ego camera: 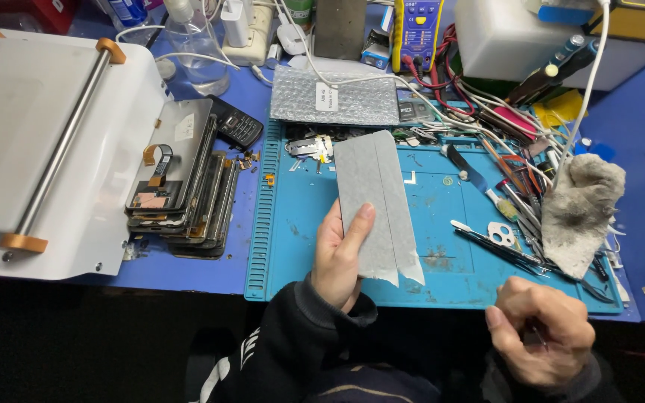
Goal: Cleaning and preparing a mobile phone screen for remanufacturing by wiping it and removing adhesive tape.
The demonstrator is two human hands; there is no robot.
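Left hand holds a grey sheet over the blue mat; right hand curled near the mat's front edge

Head view: the left hand (pixel 340 254) grips the grey sheet (pixel 373 201) by its lower left edge, thumb laid on top, the sheet tilted above the blue mat (pixel 293 224). The right hand (pixel 543 332) is clenched loosely; whether it pinches anything I cannot tell. Tweezers (pixel 498 250) and a grey rag (pixel 580 209) lie right of the sheet, a stack of phone screens (pixel 181 179) left of the mat beside a white machine (pixel 46 142), a bubble-wrap pouch (pixel 334 97) behind
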